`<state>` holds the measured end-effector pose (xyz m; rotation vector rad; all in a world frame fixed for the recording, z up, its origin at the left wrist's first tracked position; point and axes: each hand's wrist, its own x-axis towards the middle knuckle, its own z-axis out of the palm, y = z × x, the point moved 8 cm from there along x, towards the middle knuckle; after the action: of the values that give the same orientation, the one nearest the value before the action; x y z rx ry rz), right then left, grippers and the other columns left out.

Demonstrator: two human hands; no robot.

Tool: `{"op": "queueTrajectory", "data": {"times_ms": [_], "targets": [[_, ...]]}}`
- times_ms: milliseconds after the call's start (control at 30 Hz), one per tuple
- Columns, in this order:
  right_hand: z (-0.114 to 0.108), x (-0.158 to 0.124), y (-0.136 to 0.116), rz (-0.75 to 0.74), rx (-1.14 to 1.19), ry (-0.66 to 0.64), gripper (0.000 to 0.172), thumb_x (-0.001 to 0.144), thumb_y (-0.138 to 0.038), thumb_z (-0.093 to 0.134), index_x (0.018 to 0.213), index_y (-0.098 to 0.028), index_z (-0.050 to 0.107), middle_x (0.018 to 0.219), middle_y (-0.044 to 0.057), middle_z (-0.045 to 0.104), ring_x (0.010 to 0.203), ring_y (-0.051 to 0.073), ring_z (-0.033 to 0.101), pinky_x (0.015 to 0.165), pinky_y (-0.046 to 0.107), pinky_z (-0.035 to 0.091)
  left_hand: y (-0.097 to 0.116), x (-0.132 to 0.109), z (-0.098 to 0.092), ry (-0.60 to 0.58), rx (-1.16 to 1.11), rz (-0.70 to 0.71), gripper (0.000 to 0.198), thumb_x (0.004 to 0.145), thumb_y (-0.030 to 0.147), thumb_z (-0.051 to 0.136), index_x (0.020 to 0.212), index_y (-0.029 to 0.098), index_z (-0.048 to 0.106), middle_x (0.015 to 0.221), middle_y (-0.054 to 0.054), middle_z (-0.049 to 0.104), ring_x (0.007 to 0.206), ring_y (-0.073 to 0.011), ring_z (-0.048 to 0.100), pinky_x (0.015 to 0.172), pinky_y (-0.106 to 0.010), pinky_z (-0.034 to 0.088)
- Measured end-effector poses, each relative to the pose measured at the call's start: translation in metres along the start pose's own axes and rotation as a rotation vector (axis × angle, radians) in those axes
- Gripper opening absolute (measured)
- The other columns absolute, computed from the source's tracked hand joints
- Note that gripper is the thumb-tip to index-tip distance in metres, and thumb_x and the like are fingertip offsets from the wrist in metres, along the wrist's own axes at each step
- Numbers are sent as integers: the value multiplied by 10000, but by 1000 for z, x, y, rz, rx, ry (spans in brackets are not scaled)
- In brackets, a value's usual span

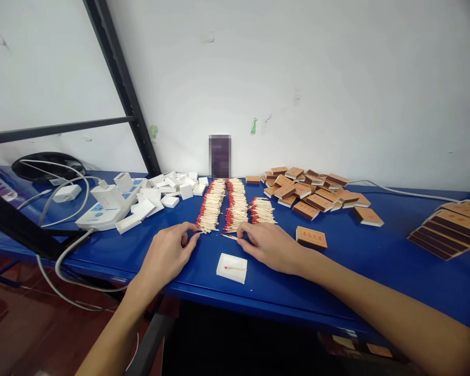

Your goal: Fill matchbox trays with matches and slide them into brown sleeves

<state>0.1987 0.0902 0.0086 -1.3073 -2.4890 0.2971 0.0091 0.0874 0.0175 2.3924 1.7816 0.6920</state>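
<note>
My left hand [169, 248] is at the near end of the left pile of matches [212, 204]. Its thumb and forefinger are closed on what looks like a match at the pile's edge. In a pinch between finger and thumb, my right hand [272, 244] holds a single match [230, 237] low over the table, its red head pointing left. Between and in front of both hands lies a white matchbox tray [232, 273] with one match inside. Two more piles of red-headed matches, a middle one [237, 204] and a shorter right one [262, 210], lie beyond my right hand.
White trays [172, 187] are heaped back left beside a power strip [107, 209] with cables. Brown matchbox sleeves [317, 190] are heaped back right. One matchbox [312, 237] lies beside my right forearm; stacked boxes [450, 230] stand far right. A black rack post [121, 83] rises left.
</note>
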Motion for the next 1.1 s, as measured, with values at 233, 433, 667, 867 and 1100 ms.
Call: {"op": "queueTrajectory", "data": {"times_ms": [233,433,667,867,1100], "targets": [[2,0,5,47,-59,-1,144,976,-274,426,924,-214,546,775,19,636,735,181,569,623,282,305,-1,1,5,-77,2,2,195,954,337,455,897,231,608,631,31,557,604,-170,539,582,-271,300],[-3,-10,8,53,-55,22,170,998,-275,365,919,-207,500,854,42,647,733,181,564,629,290,328,-4,1,9,-125,-17,5,194,979,347,401,922,225,541,743,8,604,692,-192,571,624,-281,326],[-13,-25,-32,-99,172,60,122,939,-240,461,827,-208,499,654,-37,521,564,115,438,559,251,305,6,-2,8,-133,-204,123,188,999,338,374,924,219,498,695,43,545,633,-144,508,621,-261,331],[-15,-31,-37,-152,180,37,69,903,-232,493,842,-206,472,756,-16,540,637,128,453,594,267,340,37,-16,8,-234,-373,220,214,984,355,429,898,206,557,635,59,454,576,-105,422,567,-231,327],[-10,-33,-40,-222,133,-23,333,772,-337,687,963,-215,443,946,18,568,827,187,527,708,310,407,60,-24,11,-212,-299,323,134,952,311,508,944,219,605,753,36,518,702,-116,477,667,-241,366]]}}
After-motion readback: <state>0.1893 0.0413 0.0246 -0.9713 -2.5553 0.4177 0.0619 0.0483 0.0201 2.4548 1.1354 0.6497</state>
